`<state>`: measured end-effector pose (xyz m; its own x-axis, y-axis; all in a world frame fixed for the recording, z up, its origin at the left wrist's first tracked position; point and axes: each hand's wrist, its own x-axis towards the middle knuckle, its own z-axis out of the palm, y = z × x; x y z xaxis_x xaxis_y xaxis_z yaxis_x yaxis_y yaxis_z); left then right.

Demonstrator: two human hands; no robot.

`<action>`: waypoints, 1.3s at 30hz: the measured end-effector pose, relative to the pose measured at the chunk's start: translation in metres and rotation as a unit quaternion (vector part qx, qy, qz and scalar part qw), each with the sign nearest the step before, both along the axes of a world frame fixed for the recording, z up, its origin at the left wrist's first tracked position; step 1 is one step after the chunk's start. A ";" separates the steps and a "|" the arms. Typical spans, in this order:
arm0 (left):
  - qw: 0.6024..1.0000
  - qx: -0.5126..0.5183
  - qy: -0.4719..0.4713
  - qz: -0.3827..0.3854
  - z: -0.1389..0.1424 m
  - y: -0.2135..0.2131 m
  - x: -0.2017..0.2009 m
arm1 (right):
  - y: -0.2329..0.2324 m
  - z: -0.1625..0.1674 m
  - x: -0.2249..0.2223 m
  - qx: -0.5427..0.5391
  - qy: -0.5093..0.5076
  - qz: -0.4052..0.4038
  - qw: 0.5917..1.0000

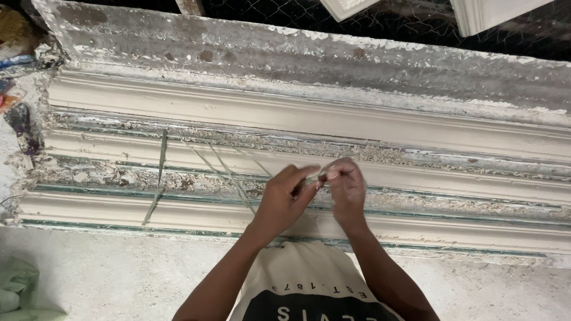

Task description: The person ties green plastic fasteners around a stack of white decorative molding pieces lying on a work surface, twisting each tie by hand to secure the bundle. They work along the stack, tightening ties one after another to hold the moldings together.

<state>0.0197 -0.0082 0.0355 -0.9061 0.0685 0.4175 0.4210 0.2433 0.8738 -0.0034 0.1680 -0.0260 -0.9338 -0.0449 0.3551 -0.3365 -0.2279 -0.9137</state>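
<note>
My left hand [284, 199] and my right hand [347, 191] meet over long plaster cornice moulds [416, 178], fingertips pinched together on a thin pale fibre strand [324, 175]. More thin strands [229, 175] fan out to the left across the moulds. A flat greenish strip [159, 178] lies across two moulds further left. The moulds hold smooth off-white plaster in long parallel channels with crusty edges.
A plaster-crusted grey board [297, 59] runs along the far side, with wire mesh [416, 21] behind it. White cast pieces [493, 12] hang at the top right. A pale green bag [18, 288] sits at the lower left on a dusty surface [119, 273].
</note>
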 end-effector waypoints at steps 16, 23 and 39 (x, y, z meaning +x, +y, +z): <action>0.899 0.309 -0.249 -0.185 -0.029 -0.009 0.001 | 0.021 0.018 -0.005 -0.050 -0.256 0.250 0.932; 0.823 0.391 -0.279 -0.304 -0.029 -0.011 0.010 | 0.023 -0.005 0.003 -0.224 -0.147 0.338 0.902; 0.875 0.407 -0.185 -0.186 -0.044 0.010 -0.003 | 0.006 -0.013 -0.019 -0.344 -0.250 0.183 0.886</action>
